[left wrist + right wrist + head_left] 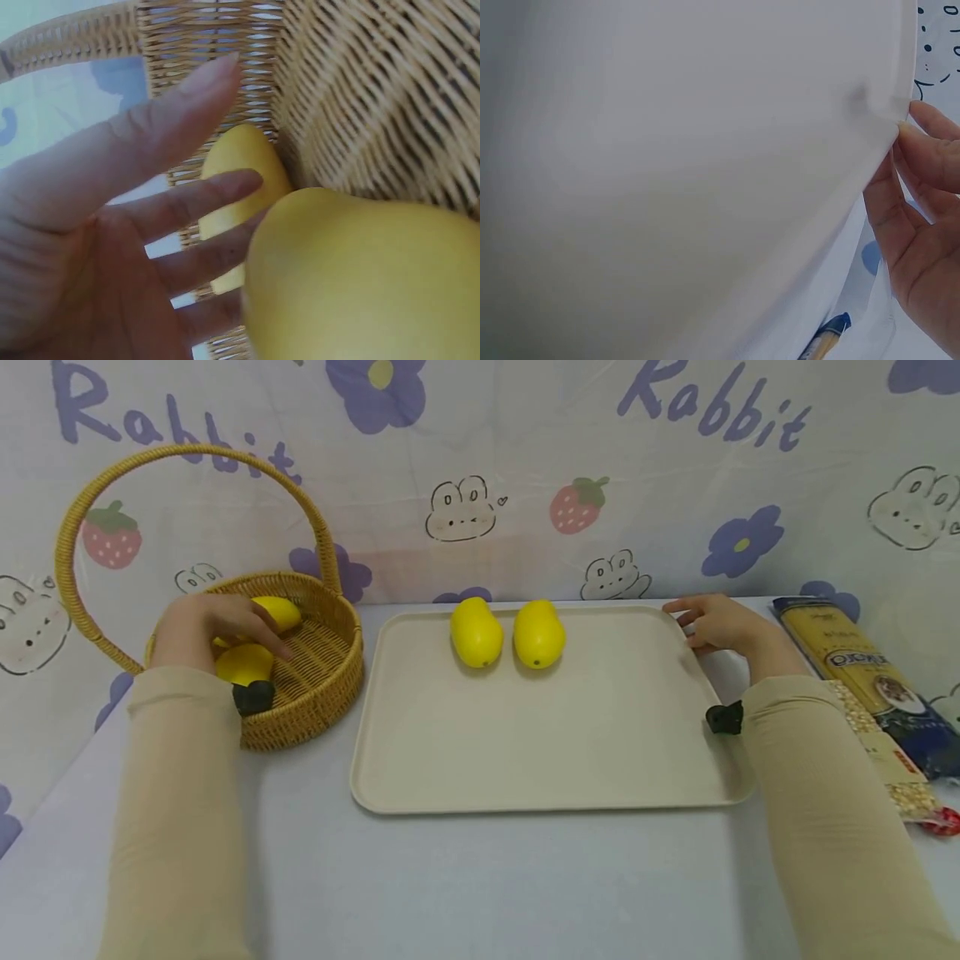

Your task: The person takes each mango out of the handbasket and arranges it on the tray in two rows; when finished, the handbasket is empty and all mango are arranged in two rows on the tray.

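Basket (330, 714) at the left holds a near fruit (245, 666) and a far fruit (281, 612), both yellow and partly covered by the left hand (221, 617), its fingers loosely extended, some tips lost behind fruit in the left wrist view. The tray (555, 735), right of it, bears a left fruit (477, 633) and a right fruit (539, 635) near its far edge; the right hand (720, 622) pinches its far right corner; the right sleeve (832, 777) partly hides a grain bag (911, 797).
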`<state>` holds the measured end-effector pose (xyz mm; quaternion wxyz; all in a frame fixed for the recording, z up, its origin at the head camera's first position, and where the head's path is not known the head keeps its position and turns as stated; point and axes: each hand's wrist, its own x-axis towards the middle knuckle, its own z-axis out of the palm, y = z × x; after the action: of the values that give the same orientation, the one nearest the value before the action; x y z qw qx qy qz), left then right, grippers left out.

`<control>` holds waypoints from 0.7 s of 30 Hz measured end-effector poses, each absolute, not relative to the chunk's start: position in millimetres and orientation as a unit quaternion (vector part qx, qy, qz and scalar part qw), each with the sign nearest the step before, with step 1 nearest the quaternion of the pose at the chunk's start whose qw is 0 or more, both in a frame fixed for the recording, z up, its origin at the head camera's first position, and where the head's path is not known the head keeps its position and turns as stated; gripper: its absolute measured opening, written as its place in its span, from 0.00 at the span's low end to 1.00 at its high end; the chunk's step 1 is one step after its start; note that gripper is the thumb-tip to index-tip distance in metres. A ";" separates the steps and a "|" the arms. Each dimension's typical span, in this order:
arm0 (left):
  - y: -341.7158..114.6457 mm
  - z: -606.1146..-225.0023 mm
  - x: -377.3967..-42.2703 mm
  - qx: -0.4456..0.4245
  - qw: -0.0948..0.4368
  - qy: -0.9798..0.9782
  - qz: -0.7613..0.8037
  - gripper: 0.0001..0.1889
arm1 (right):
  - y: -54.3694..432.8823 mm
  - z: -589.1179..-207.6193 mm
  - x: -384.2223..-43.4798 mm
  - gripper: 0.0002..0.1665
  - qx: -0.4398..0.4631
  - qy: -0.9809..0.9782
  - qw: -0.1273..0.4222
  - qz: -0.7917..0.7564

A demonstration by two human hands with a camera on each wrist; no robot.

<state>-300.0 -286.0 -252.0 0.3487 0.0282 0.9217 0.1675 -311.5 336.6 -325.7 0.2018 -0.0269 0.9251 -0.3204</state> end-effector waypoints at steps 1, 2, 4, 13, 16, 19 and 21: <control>-287.7 -250.8 -298.4 0.027 0.344 0.924 0.164 0.46 | 335.7 -325.8 -311.3 0.41 -0.027 0.925 0.203 -0.320; -289.0 -249.3 -296.9 0.020 0.343 0.924 0.167 0.46 | 335.5 -325.9 -311.4 0.41 -0.027 0.926 0.203 -0.318; -290.4 -247.3 -295.2 0.010 0.344 0.924 0.167 0.48 | 335.8 -325.4 -310.5 0.41 -0.025 0.926 0.201 -0.318; -295.3 -251.6 -294.0 -0.044 0.424 0.874 0.233 0.53 | 335.5 -325.6 -308.7 0.41 -0.024 0.925 0.201 -0.322; -296.9 -254.9 -295.7 -0.052 0.442 0.855 0.265 0.51 | 335.6 -325.2 -309.5 0.41 -0.022 0.925 0.200 -0.321; -298.6 -257.9 -298.7 -0.049 0.457 0.845 0.274 0.47 | 335.6 -324.9 -310.6 0.42 -0.021 0.926 0.199 -0.321; -299.3 -260.0 -301.0 -0.038 0.467 0.841 0.269 0.45 | 335.8 -325.1 -311.3 0.42 -0.020 0.926 0.199 -0.321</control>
<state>-301.0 -299.3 -260.0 0.4672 -0.0379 0.8414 0.2690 -311.3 335.8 -325.1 0.1987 -0.0200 0.9258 -0.3210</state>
